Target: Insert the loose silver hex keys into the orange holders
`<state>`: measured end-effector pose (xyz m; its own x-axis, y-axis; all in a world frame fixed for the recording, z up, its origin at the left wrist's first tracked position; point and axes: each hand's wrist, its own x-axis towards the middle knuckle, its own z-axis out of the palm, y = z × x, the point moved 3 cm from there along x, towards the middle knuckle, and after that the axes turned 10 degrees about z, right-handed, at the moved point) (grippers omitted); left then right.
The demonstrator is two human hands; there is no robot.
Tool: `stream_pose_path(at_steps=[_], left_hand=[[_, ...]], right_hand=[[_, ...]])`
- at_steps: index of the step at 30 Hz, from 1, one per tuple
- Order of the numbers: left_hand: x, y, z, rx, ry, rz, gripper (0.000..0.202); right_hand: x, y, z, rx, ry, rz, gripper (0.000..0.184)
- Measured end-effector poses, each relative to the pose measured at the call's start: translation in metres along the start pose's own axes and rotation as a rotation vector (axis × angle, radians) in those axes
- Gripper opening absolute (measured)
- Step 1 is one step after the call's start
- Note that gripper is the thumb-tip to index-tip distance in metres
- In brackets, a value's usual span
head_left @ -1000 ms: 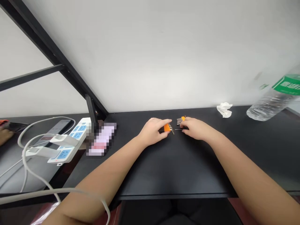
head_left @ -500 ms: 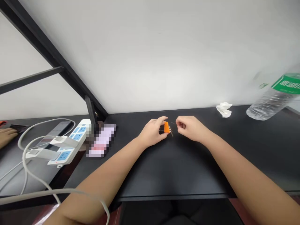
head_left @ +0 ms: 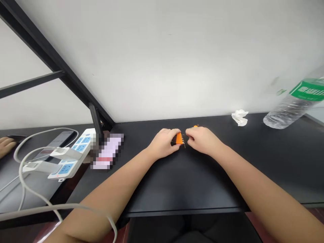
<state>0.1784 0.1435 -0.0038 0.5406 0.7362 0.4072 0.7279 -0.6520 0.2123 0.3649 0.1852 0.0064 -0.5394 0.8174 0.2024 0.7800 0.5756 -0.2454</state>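
My left hand (head_left: pixel 164 143) is closed round an orange hex key holder (head_left: pixel 179 138), thumb below and fingers above. The bent metal ends of several hex keys (head_left: pixel 183 141) stick out of its right side. Just right of the holder is my right hand (head_left: pixel 202 139), its thumb and forefinger pinched on a thin hex key that is mostly hidden by the fingers. Behind the right knuckles a small orange piece (head_left: pixel 196 126) shows; I cannot tell whether it is held or lies on the black table (head_left: pixel 187 182).
On the left lie a white power strip (head_left: pixel 73 153) with plugs and white cables (head_left: pixel 27 187), a blurred-out phone (head_left: pixel 108 152) and another phone (head_left: pixel 54 145). Another person's hand (head_left: pixel 6 145) is at the far left. Crumpled tissue (head_left: pixel 240 117) and a plastic bottle (head_left: pixel 288 109) stand back right.
My right hand has moved left, closer to the orange holder. A small orange piece now shows behind it. The left hand keeps its hold, and the view has shifted slightly.
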Motion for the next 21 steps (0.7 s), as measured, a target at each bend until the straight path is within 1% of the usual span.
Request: stream_pose_path(at_steps=[3, 8, 15, 21], left_hand=[[0.0002, 0.0016, 0.0008, 0.021, -0.019, 0.020, 0.042], [0.0009, 0.0030, 0.0021, 0.043, -0.050, 0.040, 0.043], [0.0010, 0.0048, 0.0012, 0.061, -0.075, 0.046, 0.042], [0.0014, 0.0088, 0.0016, 0.101, -0.116, 0.087, 0.042]], right_hand=[[0.0007, -0.0008, 0.0010, -0.019, -0.011, 0.012, 0.013], [0.0002, -0.0004, 0.0030, -0.013, -0.014, -0.013, 0.014], [-0.0003, 0.0012, 0.0036, -0.035, -0.052, 0.029, 0.017], [-0.0020, -0.0015, 0.0038, -0.045, -0.051, 0.009, 0.014]])
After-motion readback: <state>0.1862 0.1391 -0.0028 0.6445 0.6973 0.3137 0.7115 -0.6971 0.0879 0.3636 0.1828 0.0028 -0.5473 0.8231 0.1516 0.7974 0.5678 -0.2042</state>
